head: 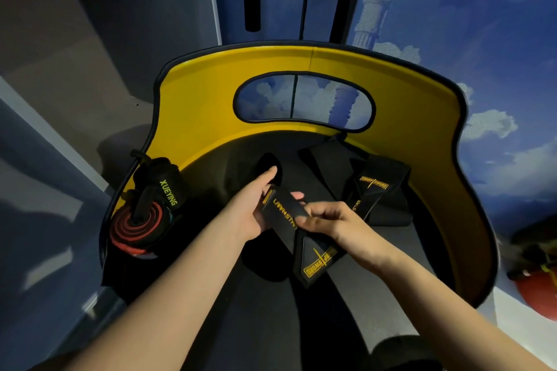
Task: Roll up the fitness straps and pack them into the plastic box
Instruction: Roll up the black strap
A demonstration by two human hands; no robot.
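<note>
on the dark seat pad (376,274) of a yellow-backed chair (211,105), working left to right: a rolled strap (135,227) with red and black coils lies at the left edge, with a black wrap marked xueying (162,187) just above it. the left hand (256,208) holds the upper end of a black strap with gold lettering (284,211), thumb pointing away, fingers curled beneath it. the right hand (328,220) pinches the same strap from the right, fingers bent over its edge. the strap's long axis runs diagonally from upper left, at the hands, down and right to a pointed label end (316,263) lying on the pad, toward the viewer. a second black strap (373,187) lies folded near the backrest, to the right. no plastic box is visible.

judgement: rolling is at its start. good practice would be to fold the held end squarely, keep edges aligned, and maintain tension along the strap's length so the coil stays tight and does not cone.
</note>
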